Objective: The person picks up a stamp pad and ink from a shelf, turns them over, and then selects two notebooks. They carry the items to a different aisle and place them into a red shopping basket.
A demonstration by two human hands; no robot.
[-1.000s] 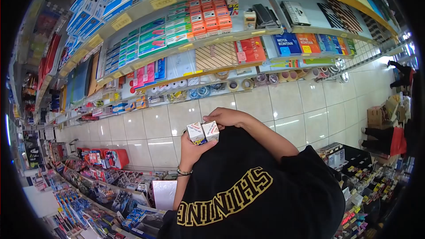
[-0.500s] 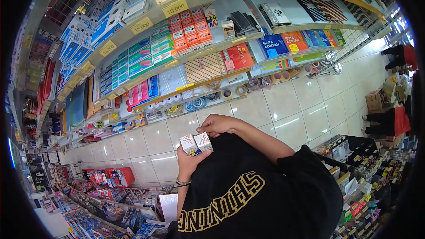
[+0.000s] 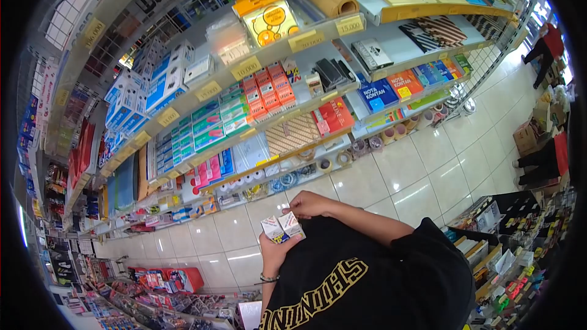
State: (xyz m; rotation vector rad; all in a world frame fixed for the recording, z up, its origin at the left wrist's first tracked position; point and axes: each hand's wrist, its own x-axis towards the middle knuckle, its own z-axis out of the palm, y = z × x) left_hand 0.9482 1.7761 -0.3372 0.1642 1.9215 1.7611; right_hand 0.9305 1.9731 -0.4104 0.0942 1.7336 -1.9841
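Note:
My left hand (image 3: 278,254) is wrapped from below around two small white cardboard boxes with red and blue print. The left box (image 3: 271,228) and the right box (image 3: 290,223) stand side by side in it, tops facing up. Close to the upper edge of the right box is my right hand (image 3: 307,204), its thumb and fingers pinched together. Whether anything is between those fingertips is too small to tell. Both hands are in front of my black shirt, over the tiled floor.
Ahead stands a shelf rack with ink boxes (image 3: 267,92), paper-clip boxes (image 3: 166,73), receipt books (image 3: 377,93) and tape rolls (image 3: 374,142). A red basket (image 3: 194,278) is at lower left. Other people (image 3: 541,157) are at far right, beside cartons (image 3: 526,137).
The camera view has tilted up, so the shelves, hands and boxes sit lower in the picture. Both boxes stay in my left hand, and the right hand remains pinched beside them.

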